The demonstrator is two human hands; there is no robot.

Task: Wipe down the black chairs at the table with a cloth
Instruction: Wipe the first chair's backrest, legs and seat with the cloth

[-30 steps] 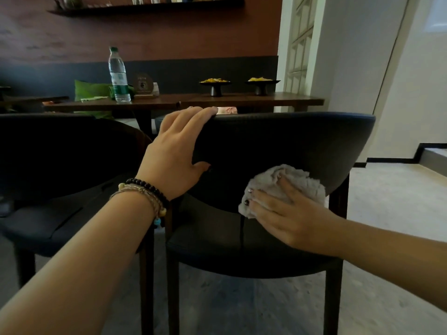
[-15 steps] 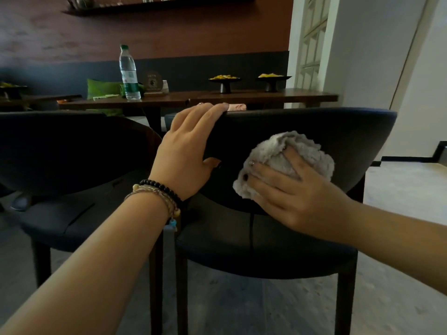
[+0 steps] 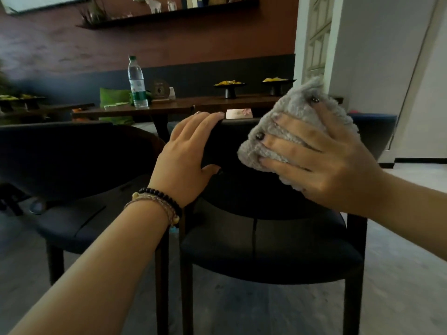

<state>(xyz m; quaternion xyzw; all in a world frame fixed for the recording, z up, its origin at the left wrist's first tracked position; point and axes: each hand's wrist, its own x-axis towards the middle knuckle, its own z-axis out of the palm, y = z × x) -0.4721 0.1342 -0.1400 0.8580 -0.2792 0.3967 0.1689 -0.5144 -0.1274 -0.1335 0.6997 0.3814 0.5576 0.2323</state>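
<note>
Two black chairs stand side by side with their backs to me. My left hand (image 3: 183, 160) holds the top rim of the right chair's backrest (image 3: 229, 141), with its fingers over the edge and its thumb on the rear face. My right hand (image 3: 326, 160) grips a bunched grey fluffy cloth (image 3: 297, 112) with spread fingers and presses it against the upper right of that backrest. The cloth rises above the rim. The left chair (image 3: 72, 153) is untouched.
Beyond the chairs is a dark wooden table (image 3: 193, 105) with a water bottle (image 3: 137, 83) and two black footed bowls (image 3: 228, 87) of yellow food. A green cushion (image 3: 113, 97) lies behind it. Grey floor (image 3: 399, 274) spreads to the right.
My right hand has slid the cloth up the back of the backrest, from its lower edge to over the top rim. My left hand has stayed on the rim.
</note>
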